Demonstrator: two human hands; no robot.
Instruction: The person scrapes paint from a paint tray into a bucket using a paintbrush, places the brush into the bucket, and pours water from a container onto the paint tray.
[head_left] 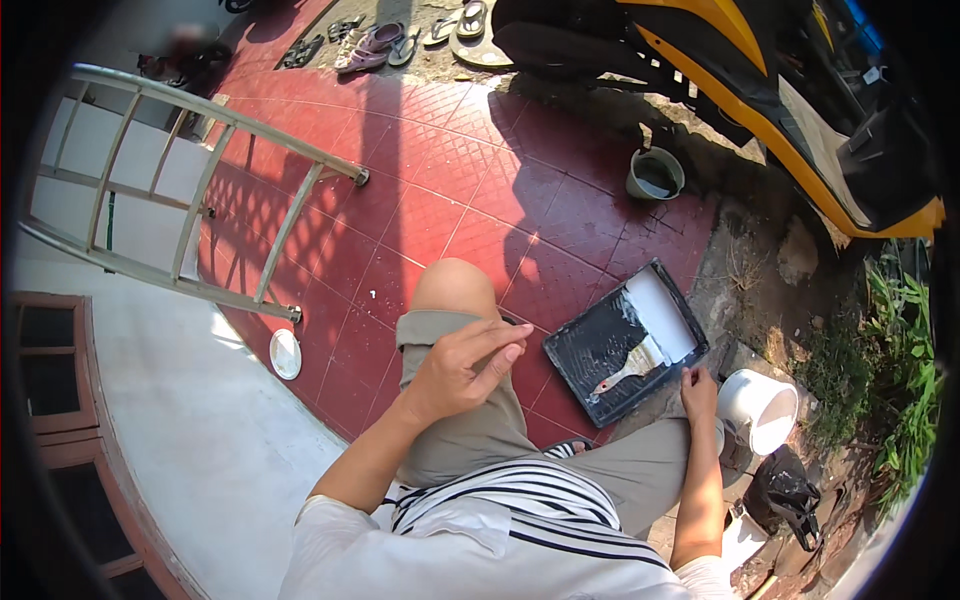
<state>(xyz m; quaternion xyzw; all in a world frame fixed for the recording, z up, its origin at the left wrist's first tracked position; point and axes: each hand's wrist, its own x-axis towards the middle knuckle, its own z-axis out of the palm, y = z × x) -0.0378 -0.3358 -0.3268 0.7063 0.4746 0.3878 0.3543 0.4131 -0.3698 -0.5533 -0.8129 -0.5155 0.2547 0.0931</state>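
My left hand (468, 366) is above my bent left knee, its fingers stretched out and held together. The thumb stands a little apart from them, and nothing shows between. My right hand (699, 392) is beside the near right edge of a black paint tray (583, 345), its fingers curled closed. What they hold, if anything, is hidden, and I cannot tell whether they touch the tray. White paint (660, 312) fills the tray's far right end. A flat paintbrush (632, 364) with a pale handle lies across the tray, its bristles coated white.
A white bucket (745, 405) stands right of the tray, near a black plastic bag (782, 490). Farther off are a small pail (655, 174) and a yellow-black scooter (760, 110). An aluminium ladder (240, 120) and a white lid (285, 354) are left, on red tiles (440, 215). Sandals (375, 48) lie beyond.
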